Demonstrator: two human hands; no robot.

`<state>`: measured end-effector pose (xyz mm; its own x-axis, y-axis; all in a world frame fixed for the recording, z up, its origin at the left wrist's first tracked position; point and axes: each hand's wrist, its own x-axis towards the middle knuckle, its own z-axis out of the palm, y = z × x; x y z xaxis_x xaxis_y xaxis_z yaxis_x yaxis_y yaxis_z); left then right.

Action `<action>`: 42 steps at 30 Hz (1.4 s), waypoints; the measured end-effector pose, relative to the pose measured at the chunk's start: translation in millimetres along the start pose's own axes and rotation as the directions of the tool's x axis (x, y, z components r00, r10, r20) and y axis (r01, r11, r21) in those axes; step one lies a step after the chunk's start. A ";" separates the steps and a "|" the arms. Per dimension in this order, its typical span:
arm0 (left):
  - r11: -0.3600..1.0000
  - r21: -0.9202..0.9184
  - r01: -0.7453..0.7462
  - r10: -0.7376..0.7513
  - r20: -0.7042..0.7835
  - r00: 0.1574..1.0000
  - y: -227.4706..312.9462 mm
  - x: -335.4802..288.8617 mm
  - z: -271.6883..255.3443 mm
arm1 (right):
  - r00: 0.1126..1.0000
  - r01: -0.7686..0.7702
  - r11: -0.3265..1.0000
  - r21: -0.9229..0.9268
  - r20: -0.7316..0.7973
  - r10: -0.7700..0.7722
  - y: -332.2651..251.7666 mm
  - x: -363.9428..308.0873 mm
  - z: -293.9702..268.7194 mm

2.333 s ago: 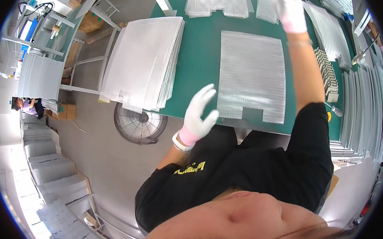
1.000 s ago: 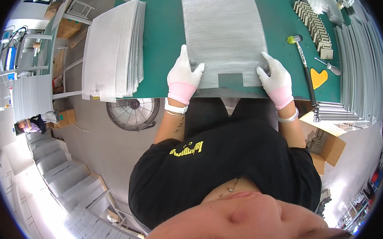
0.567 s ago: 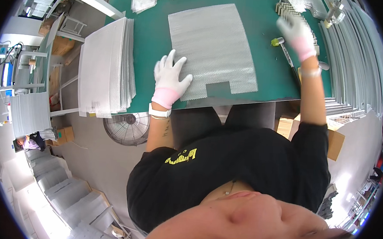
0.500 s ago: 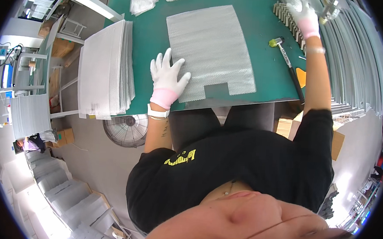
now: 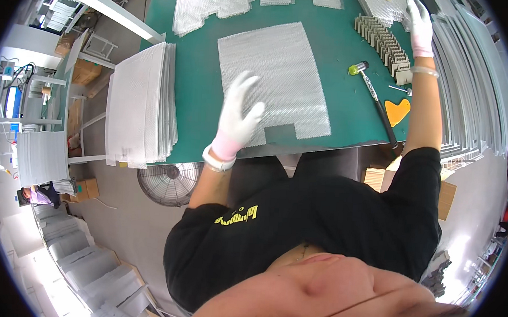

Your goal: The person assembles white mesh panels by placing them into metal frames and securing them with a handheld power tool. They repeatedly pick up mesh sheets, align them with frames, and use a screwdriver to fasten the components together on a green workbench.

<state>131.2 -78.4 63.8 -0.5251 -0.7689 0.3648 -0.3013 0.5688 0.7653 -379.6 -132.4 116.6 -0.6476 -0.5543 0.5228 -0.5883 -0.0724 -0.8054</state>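
Note:
A translucent mesh sheet [image 5: 273,73] with a notch in its near edge lies flat on the green table. Above its left side my white-gloved left hand [image 5: 239,109] is open, thumb and fingers apart, holding nothing I can see. My gloved right hand [image 5: 420,29] reaches to the far right, between a stack of mesh pieces [image 5: 382,7] and a row of long grey metal frames [image 5: 465,72]. Its fingers look stretched out, with nothing visible in them. Nearer than this hand stands a curved row of small metal brackets [image 5: 383,45].
A hammer [image 5: 377,102] with a black handle lies at the right, beside a yellow scraper [image 5: 397,112] and a small metal pin [image 5: 400,90]. Thick stacked mesh sheets [image 5: 139,101] rest at the left edge. More notched mesh [image 5: 210,7] lies far left. A floor fan [image 5: 169,183] stands below.
My left hand has lifted off the mesh sheet and turned, moving over it to the right. My right hand has left the bracket row and moved farther right. The view has tilted slightly.

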 end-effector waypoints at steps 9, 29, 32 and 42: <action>0.066 -0.998 0.025 -0.379 -0.002 0.925 58.8 96.8 121.5 | 0.791 0.411 0.907 0.092 0.459 -0.405 -92.4 -204.0 27.9; 0.950 0.277 0.145 -0.026 -0.393 0.919 27.6 -39.7 -2.1 | 0.755 0.012 0.997 -0.076 0.654 0.040 -153.2 -271.1 -14.0; 0.874 0.409 0.262 -0.152 -0.282 0.947 23.0 -46.6 -2.4 | 0.760 0.071 0.988 -0.137 0.649 0.036 -145.6 -282.9 -8.5; 0.762 0.581 0.285 -0.200 -0.207 0.958 -6.2 -54.3 11.5 | 0.778 0.249 0.938 -0.242 0.626 -0.045 -114.0 -305.9 10.5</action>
<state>152.4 -36.9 33.2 -0.2779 -0.9105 0.3063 -0.8419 0.3844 0.3788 -109.4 36.7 45.5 -0.1744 -0.9474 0.2684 -0.8302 -0.0051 -0.5575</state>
